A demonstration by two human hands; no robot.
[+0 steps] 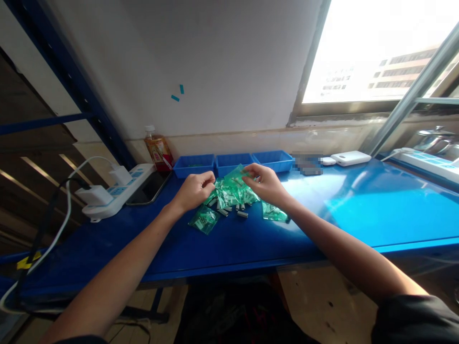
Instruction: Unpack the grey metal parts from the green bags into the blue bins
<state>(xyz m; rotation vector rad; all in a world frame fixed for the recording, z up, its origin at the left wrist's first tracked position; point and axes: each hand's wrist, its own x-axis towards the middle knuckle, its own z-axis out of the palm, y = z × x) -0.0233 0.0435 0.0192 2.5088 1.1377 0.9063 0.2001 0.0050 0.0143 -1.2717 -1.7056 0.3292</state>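
Observation:
My right hand (pixel 266 184) pinches the upper right edge of a green see-through plastic bag (pixel 234 179) between thumb and fingers. At the bag's left side, my left hand (pixel 195 191) is closed, its thumb and fingertips pressed together on the edge. Beneath and around the bag lies a heap of small metal pieces, one loose metal piece (pixel 243 214) sitting in front. A filled green bag (pixel 204 220) rests on the table just below my left hand. Another filled green bag (pixel 274 211) lies under my right wrist, partly covered by it.
Three blue bins (pixel 193 162) stand along the wall behind the heap. On the left are a power strip (pixel 118 191) with plugs and cables, a phone (pixel 148 188) and a bottle (pixel 158 149). White devices (pixel 350 158) and another power strip (pixel 430 162) sit at the right of the blue table (pixel 244 253).

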